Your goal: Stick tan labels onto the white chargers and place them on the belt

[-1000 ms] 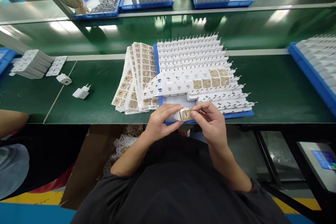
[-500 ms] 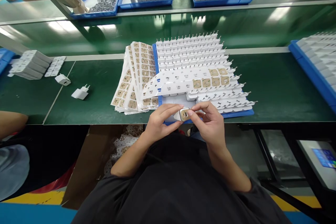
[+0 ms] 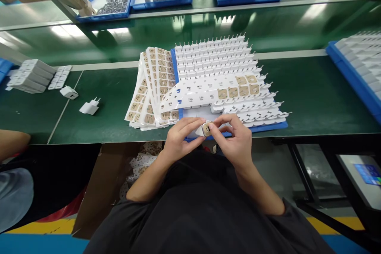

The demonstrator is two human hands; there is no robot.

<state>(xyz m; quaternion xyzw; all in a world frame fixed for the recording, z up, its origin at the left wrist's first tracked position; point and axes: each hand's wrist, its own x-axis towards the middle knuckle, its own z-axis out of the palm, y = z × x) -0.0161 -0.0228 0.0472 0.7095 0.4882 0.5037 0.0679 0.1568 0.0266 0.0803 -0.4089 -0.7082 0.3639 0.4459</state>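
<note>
**Get it square before you press**

So the left hand (image 3: 180,137) has its thumb and fingers closed round a white plastic plug charger (image 3: 200,131), flat end facing the right hand (image 3: 236,139). The right thumb is down on a tan rounded-square sticker (image 3: 207,128) with slot cutouts, sitting on that end. Can't tell if the right fingers pinch its edge or just press; it's tiny from here.

My take: hold the left grip steady, match cutouts to slots, even up the corners inside the dark rim, then smooth from the middle out.

Hard to see: the prongs, probably behind the left fingers, and whatever the right thumb covers. Just beyond the fingers, a glossy white backing sheet (image 3: 206,91) hides some white plastic plugs (image 3: 212,57) in the blue plastic tray (image 3: 269,127).
</note>
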